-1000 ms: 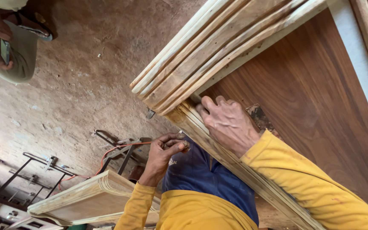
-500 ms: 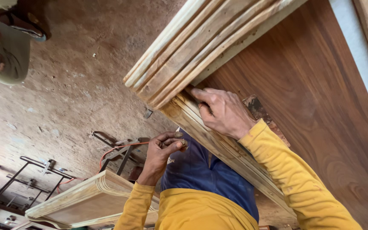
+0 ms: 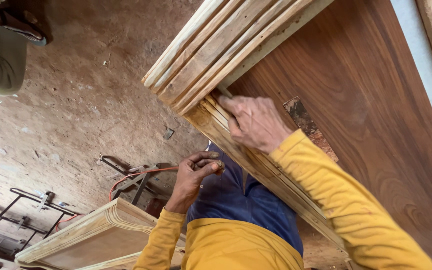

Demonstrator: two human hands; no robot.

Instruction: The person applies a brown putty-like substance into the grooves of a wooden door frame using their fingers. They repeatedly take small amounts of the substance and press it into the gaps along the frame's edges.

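Note:
A brown wood-grain door panel (image 3: 356,100) lies flat, framed by pale grooved moulding. One moulding length (image 3: 226,45) runs across the top, and another moulding strip (image 3: 271,180) runs down the panel's near edge. They meet at a corner joint. My right hand (image 3: 256,122) lies on the near strip just below that joint, its fingers curled over the strip's grooves. My left hand (image 3: 193,175) hangs below the strip in front of my blue clothing, fingers pinched together; whether they pinch anything is too small to tell.
A second pale wooden frame (image 3: 91,235) lies at the lower left. Dark metal stands (image 3: 16,220) and an orange cable (image 3: 136,175) rest on the dirt floor (image 3: 86,100). Another person's arm (image 3: 1,55) shows at the top left. A rough dark patch (image 3: 306,125) marks the panel.
My right hand has slid along the near strip up to the corner joint. My left hand stays pinched in the same place. The view has shifted slightly.

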